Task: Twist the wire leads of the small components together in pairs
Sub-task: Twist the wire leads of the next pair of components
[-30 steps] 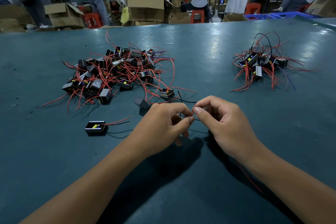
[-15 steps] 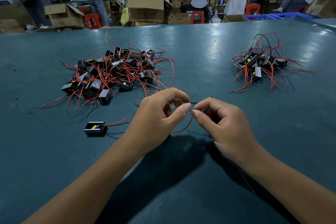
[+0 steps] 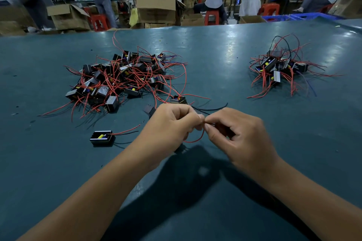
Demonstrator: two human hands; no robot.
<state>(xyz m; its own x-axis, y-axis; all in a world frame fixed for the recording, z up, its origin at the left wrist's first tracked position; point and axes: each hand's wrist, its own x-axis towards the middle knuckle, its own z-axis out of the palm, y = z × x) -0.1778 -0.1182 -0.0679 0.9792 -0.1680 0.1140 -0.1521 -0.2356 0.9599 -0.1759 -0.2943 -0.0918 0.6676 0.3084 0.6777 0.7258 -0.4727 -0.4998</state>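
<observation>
**Two hands pinching a red lead over a green table**

The left hand (image 3: 172, 127) and the right hand (image 3: 237, 137) are meeting fingertip to fingertip just above the teal-green table (image 3: 215, 55), near its front middle. Both are curling their fingers inward, and each is pinching a thin red wire lead (image 3: 194, 140) between thumb and forefinger. The lead is sagging in a shallow loop under the pinch point and is showing bright red against the dark shadow of the hands. A black lead (image 3: 213, 108) is running out behind the knuckles toward the right, lying on the table. Whether a second lead is sitting inside the pinch cannot be told; the fingertips are hiding it.

Beside the left wrist a single component (image 3: 102, 138) is lying apart from the rest: a small black box, open on top, showing a yellow part inside, with a red and a black lead trailing to the right. Another one (image 3: 178, 100) is sitting just behind the left hand's knuckles.

Further back on the left, a large pile of components (image 3: 121, 78) is sprawling, the black boxes tangled in long red leads that are fanning outward. On the right, well apart from it, a smaller pile (image 3: 278, 66) is resting, its red and black leads looping upward.

Beyond the table's far edge, cardboard boxes (image 3: 156, 10) and red stools (image 3: 211, 16) are standing among seated and standing people.
</observation>
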